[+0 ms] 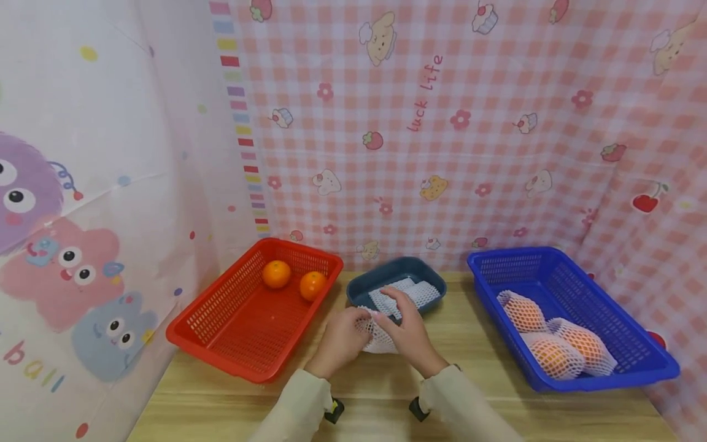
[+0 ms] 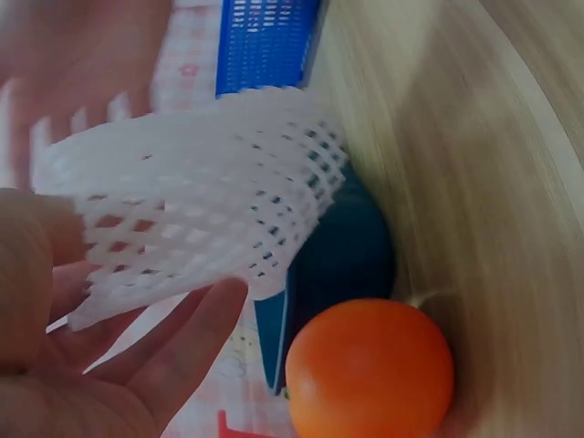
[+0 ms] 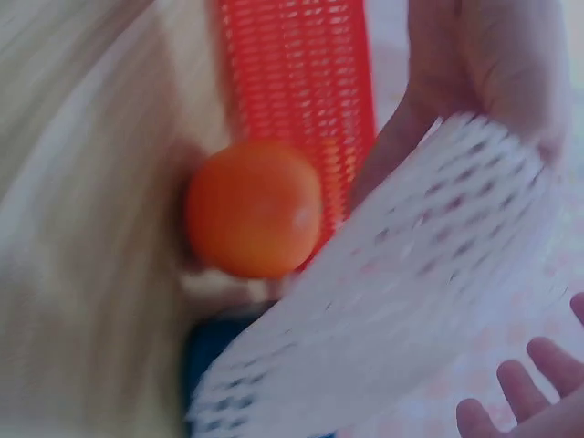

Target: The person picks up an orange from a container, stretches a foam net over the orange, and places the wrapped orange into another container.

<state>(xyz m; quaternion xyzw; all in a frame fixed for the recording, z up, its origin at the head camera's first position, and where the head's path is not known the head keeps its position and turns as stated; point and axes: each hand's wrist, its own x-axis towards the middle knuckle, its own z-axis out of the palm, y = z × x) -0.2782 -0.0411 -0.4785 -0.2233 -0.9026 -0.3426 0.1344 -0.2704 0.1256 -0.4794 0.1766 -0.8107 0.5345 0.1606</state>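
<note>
My left hand pinches a white foam fruit net between thumb and fingers, in front of the teal basket. In the left wrist view the foam net spreads across the middle, its mesh partly stretched. My right hand is beside the net's right side, thumb and forefinger wide apart; its spread fingers show at lower right in the right wrist view. Below the net, an orange sits on the table next to the teal basket; hands and net hide it in the head view.
More foam nets lie flat in the teal basket. At left, a red basket holds two oranges. A blue basket at right contains three netted oranges. A checked cloth hangs behind.
</note>
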